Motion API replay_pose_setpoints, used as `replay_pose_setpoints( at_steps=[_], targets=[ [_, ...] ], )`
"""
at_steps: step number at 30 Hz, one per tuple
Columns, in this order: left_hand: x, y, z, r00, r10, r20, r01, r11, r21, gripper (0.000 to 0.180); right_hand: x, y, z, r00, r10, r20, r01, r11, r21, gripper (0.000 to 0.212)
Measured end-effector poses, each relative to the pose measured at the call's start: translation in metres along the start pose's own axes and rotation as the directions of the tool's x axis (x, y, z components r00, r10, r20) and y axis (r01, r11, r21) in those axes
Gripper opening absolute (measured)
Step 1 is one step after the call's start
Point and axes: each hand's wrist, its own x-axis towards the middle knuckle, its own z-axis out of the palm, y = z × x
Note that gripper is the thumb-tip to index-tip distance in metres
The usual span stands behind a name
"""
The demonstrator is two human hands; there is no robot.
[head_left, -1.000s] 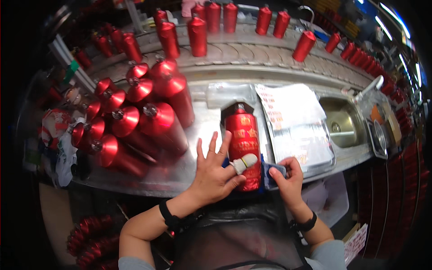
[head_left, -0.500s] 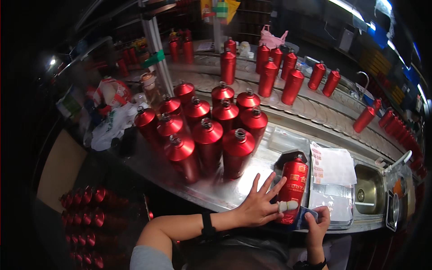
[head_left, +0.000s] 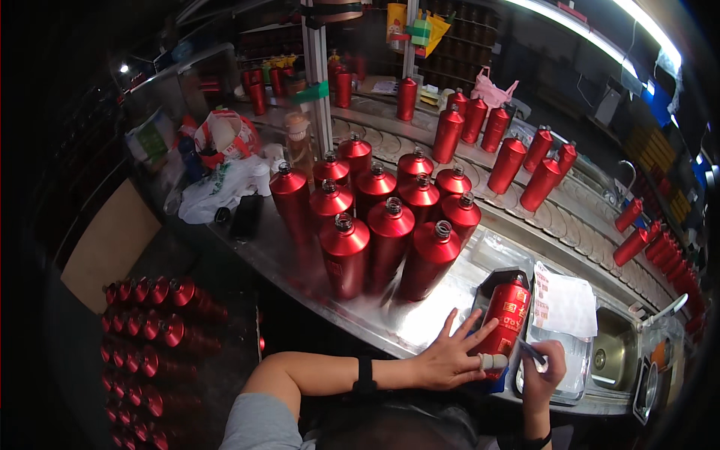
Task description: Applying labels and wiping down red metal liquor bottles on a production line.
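Observation:
A red bottle [head_left: 508, 315] with gold lettering lies tilted in a dark angular holder [head_left: 491, 283] at the counter's front. My left hand [head_left: 450, 361] reaches across its lower end, fingers stretched and spread, the white-covered fingertips resting on the bottle. To the bottle's right, my right hand [head_left: 547, 367] is closed around a slim dark tool [head_left: 531, 351] with a thin tip, pointing at the bottle's side. I cannot make out the tool's exact kind. Something blue [head_left: 498, 384] shows under the bottle's base.
Several upright red bottles [head_left: 390, 225] crowd the metal counter left of the holder. Behind runs a conveyor [head_left: 559, 225] with more bottles. Papers [head_left: 566, 300] on a tray and a sink [head_left: 613, 356] are at right. Racked bottles [head_left: 154, 330] stand low at left.
My right hand has turned upward beside the bottle, and the slim tool now shows in it. The left hand stays spread on the bottle. The whole view has shifted.

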Motion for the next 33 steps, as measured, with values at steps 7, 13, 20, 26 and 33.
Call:
replay_pose_setpoints(
  at_steps=[7, 13, 20, 26, 33],
  targets=[
    [-0.035, -0.010, -0.005, 0.987, -0.159, 0.016, 0.160, 0.982, -0.105, 0.039, -0.014, -0.021, -0.001, 0.877, -0.353, 0.325, 0.390, 0.919, -0.055, 0.025],
    [-0.022, -0.001, -0.004, 0.995, -0.082, -0.059, 0.072, 0.985, -0.158, 0.040, -0.016, -0.037, -0.014, 0.936, -0.180, 0.301, 0.163, 0.983, 0.082, 0.022],
    [-0.013, -0.015, -0.006, 0.986, -0.144, -0.084, 0.131, 0.981, -0.145, 0.042, -0.032, 0.019, -0.009, 0.878, 0.457, 0.142, -0.479, 0.845, 0.238, 0.017],
    [0.058, -0.022, 0.003, 0.894, -0.436, -0.108, 0.263, 0.702, -0.662, 0.046, -0.061, 0.083, -0.030, 0.724, 0.625, 0.292, -0.679, 0.573, 0.458, 0.036],
    [0.120, -0.052, 0.025, 0.600, -0.795, 0.091, 0.630, 0.399, -0.666, 0.062, -0.063, 0.079, -0.044, 0.497, 0.847, 0.189, -0.748, 0.308, 0.588, 0.036]
  ],
)
